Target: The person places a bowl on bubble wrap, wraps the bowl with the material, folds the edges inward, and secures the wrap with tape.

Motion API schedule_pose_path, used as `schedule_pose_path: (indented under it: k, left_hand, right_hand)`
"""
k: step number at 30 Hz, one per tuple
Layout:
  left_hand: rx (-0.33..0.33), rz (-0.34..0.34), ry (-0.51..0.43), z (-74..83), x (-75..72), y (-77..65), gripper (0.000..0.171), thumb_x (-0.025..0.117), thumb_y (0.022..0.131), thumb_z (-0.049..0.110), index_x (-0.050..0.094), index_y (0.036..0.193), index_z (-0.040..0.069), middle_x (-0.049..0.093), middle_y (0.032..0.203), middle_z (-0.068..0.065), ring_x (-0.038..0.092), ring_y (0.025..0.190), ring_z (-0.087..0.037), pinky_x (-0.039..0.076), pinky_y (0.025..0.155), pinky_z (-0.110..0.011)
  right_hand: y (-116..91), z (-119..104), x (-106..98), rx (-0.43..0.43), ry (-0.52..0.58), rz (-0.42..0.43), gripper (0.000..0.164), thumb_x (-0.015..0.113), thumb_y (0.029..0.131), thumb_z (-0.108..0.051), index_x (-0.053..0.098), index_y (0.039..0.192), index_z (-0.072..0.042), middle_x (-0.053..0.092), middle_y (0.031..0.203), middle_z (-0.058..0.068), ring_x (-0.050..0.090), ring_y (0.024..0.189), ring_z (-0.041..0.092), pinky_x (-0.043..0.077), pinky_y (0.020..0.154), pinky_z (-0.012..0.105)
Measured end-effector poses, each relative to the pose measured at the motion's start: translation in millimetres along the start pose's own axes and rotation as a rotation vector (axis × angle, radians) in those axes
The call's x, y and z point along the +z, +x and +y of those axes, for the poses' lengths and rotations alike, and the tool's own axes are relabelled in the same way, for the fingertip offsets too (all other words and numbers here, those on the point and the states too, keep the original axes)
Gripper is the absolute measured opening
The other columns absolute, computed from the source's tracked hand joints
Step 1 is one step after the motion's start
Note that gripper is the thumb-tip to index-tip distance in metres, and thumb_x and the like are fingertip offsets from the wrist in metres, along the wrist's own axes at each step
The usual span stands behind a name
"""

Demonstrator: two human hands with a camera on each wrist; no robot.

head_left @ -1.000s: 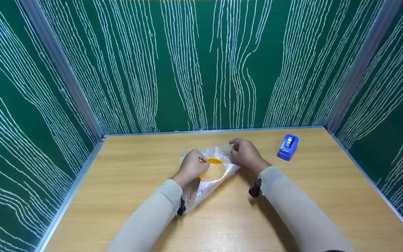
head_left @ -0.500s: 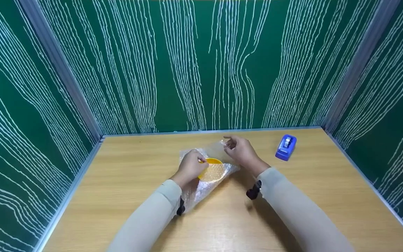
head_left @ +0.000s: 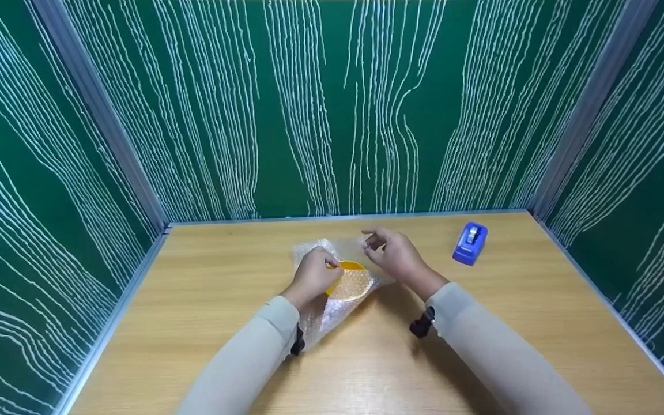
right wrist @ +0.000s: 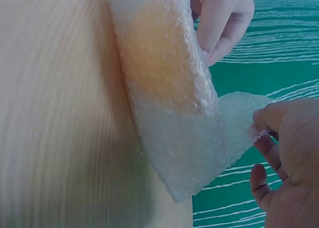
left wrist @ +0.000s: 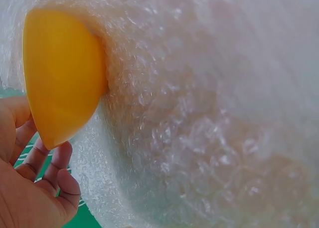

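A yellow bowl [head_left: 353, 265] lies partly covered by a sheet of bubble wrap [head_left: 336, 316] on the table. Its smooth curved outside [left wrist: 62, 73] shows bare in the left wrist view. My left hand [head_left: 313, 272] pinches the bowl's rim, with the wrap beneath and beside it. To the right, my right hand [head_left: 398, 253] pinches a corner of the wrap between thumb and fingers and holds it raised. From the right wrist side, the folded wrap [right wrist: 174, 133] veils the bowl, which shows through as an orange patch.
A blue tape dispenser [head_left: 470, 243] stands at the back right of the wooden table [head_left: 205, 323]. Green panels [head_left: 361, 104] with white wavy lines close off the back and both sides.
My right hand has moved left toward the bowl, drawing the wrap's corner with it. The left hand has stayed at the rim.
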State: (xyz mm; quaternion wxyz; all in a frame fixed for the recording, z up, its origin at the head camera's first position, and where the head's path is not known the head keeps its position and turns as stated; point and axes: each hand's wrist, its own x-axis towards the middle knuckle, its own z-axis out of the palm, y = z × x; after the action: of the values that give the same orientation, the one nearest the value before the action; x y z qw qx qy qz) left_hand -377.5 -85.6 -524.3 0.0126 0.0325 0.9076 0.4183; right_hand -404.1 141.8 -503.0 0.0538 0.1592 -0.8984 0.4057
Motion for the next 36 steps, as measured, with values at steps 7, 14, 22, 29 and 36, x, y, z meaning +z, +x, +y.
schedule_pose_path:
  k: [7,14,22,29,36]
  left_hand:
    - [0.097,0.035,0.039,-2.3,-0.7,-1.4,0.01,0.084,0.101,0.014,0.08,0.104,0.005,0.07,0.113,-0.008,0.067,0.108,-0.024,0.064,0.106,-0.043]
    - [0.086,0.042,0.005,-3.2,-0.3,-1.3,0.01,0.084,0.101,0.011,0.08,0.108,0.003,0.07,0.115,-0.009,0.068,0.109,-0.025,0.065,0.108,-0.045]
    - [0.042,0.035,-0.032,-3.9,2.7,-1.7,0.01,0.083,0.103,0.01,0.079,0.112,0.006,0.069,0.122,-0.007,0.069,0.117,-0.026,0.064,0.112,-0.045]
    - [0.043,0.045,-0.03,-5.6,4.0,-2.2,0.011,0.083,0.102,0.011,0.077,0.111,0.007,0.069,0.119,-0.008,0.069,0.115,-0.025,0.064,0.11,-0.046]
    - [0.108,0.056,0.005,-7.9,4.2,-1.0,0.003,0.084,0.1,0.01,0.085,0.1,0.007,0.071,0.119,-0.007,0.068,0.113,-0.025,0.062,0.108,-0.046]
  right_hand:
    - [-13.1,-4.2,4.5,-0.145,-0.057,-0.007,0.032,0.083,0.103,-0.009,0.078,0.134,-0.01,0.086,0.111,0.005,0.08,0.109,0.027,0.065,0.108,0.056]
    - [-22.8,-9.9,8.3,-0.22,-0.092,-0.037,0.01,0.083,0.102,-0.007,0.083,0.111,-0.013,0.085,0.11,0.003,0.08,0.106,0.023,0.066,0.106,0.055]
    - [-30.2,-2.6,12.6,-0.4,-0.149,-0.046,0.005,0.082,0.102,-0.004,0.085,0.104,-0.008,0.084,0.108,0.008,0.081,0.104,0.027,0.07,0.097,0.049]
    - [-37.9,-0.6,14.0,-0.434,-0.27,-0.109,0.012,0.084,0.103,-0.014,0.089,0.114,-0.014,0.086,0.126,0.004,0.079,0.122,0.027,0.065,0.111,0.047]
    - [-44.6,6.4,7.5,-0.607,-0.388,-0.229,0.027,0.082,0.107,-0.027,0.086,0.127,-0.009,0.082,0.139,0.009,0.076,0.132,0.031,0.062,0.116,0.05]
